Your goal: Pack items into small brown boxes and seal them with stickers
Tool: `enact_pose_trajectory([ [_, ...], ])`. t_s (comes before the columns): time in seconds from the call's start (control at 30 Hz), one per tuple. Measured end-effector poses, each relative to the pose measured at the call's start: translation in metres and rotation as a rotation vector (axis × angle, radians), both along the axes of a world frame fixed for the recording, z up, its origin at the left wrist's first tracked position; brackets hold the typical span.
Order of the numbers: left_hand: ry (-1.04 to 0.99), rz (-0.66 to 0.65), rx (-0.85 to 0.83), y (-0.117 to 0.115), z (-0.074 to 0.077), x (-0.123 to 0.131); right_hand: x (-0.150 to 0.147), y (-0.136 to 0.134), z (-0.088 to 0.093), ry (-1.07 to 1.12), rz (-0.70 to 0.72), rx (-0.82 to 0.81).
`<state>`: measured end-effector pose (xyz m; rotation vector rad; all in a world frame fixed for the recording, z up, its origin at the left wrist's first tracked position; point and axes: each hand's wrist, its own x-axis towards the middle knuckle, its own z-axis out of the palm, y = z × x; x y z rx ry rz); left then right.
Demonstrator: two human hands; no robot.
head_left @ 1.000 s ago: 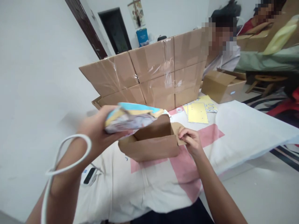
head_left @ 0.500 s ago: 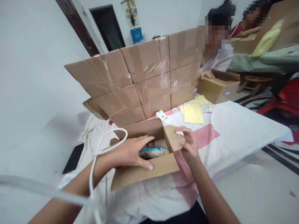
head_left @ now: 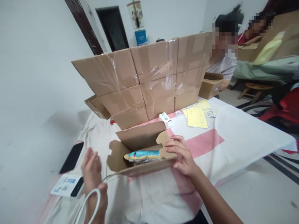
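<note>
An opened cardboard box (head_left: 149, 171) stands on the cloth in front of me, its flaps raised. Inside lies a blue and yellow plastic packet (head_left: 143, 155). My right hand (head_left: 183, 154) grips the box's right end, fingers over the side flap (head_left: 164, 141) and thumb lower on the outside. To the left of the box, my left hand (head_left: 92, 174) is held up apart from it, slightly blurred, its fingers stretched out and nothing in it. A white cable (head_left: 97, 199) loops at its wrist.
Taped cardboard boxes form a wall (head_left: 154, 81) behind. Near it are a small white device (head_left: 165, 120), a tape roll (head_left: 178, 113) and yellow paper cutouts (head_left: 197, 116). A black phone-like slab (head_left: 72, 158) and white card (head_left: 64, 185) lie left. Another person holds a box (head_left: 210, 85).
My left hand has come out of the box and moved left and down. The near flap now stands up, and my right hand has shifted inward along the side flap. The other person's box moved back.
</note>
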<state>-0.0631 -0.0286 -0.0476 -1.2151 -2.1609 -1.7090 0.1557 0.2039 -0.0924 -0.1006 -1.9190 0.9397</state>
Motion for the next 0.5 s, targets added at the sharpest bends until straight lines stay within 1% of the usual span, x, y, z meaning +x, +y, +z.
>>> enact_pose_trajectory([
  [0.03, -0.082, -0.061, 0.032, 0.000, -0.008, 0.007, -0.001, -0.002, 0.000, -0.010, -0.019, -0.002],
  [0.1, -0.189, -0.140, 0.005, 0.004, -0.018, 0.018, -0.003, -0.007, 0.002, -0.016, -0.049, -0.040],
  [0.17, -0.222, -0.108, -0.074, 0.011, -0.022, 0.023, -0.004, -0.012, 0.005, 0.011, -0.071, -0.130],
  [0.23, -0.212, -0.059, -0.105, 0.019, -0.020, 0.021, -0.007, -0.013, 0.011, 0.013, -0.083, -0.234],
  [0.33, -0.088, -0.027, -0.085, 0.031, -0.016, 0.014, -0.015, -0.008, 0.028, -0.116, -0.026, -0.317],
  [0.4, -0.036, -0.041, -0.060, 0.036, -0.013, 0.011, -0.023, -0.003, 0.040, -0.176, 0.008, -0.324],
  [0.43, -0.027, -0.062, -0.052, 0.037, -0.012, 0.010, -0.027, 0.000, 0.044, -0.166, -0.007, -0.312],
  [0.5, 0.026, -0.100, -0.076, 0.036, -0.011, 0.010, -0.034, 0.004, 0.050, -0.085, -0.095, -0.253],
])
